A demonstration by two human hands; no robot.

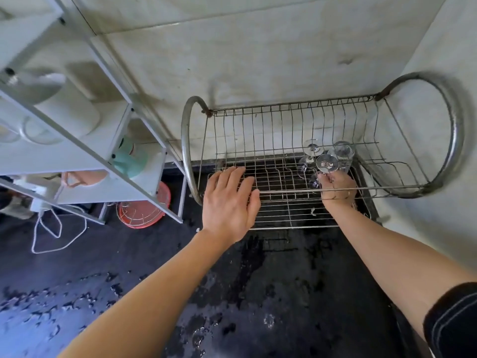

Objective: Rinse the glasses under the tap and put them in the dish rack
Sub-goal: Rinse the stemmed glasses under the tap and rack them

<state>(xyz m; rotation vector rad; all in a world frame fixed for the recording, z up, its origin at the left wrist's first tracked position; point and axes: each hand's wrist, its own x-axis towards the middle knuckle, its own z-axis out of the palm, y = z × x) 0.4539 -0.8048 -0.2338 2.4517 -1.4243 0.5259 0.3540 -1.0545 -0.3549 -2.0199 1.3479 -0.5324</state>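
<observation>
Wet black counter (258,293) carries the wire dish rack (185,143), set against a pale wall (258,60). In the rack's right half the stemmed glasses (312,148) stand feet up, crowded close. The right hand (336,188) reaches over the front rail, fingers curled round the nearest glass (327,163). The left hand (229,200) lies flat on the rack's front edge, fingers straight and spread. Released off a wire, the wet glass would likely tip and knock its neighbours, chipping a rim.

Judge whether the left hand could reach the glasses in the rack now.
Probably yes: the left hand rests open on the open-topped dish rack; only the right hand, holding one glass, crowds the glasses.
</observation>
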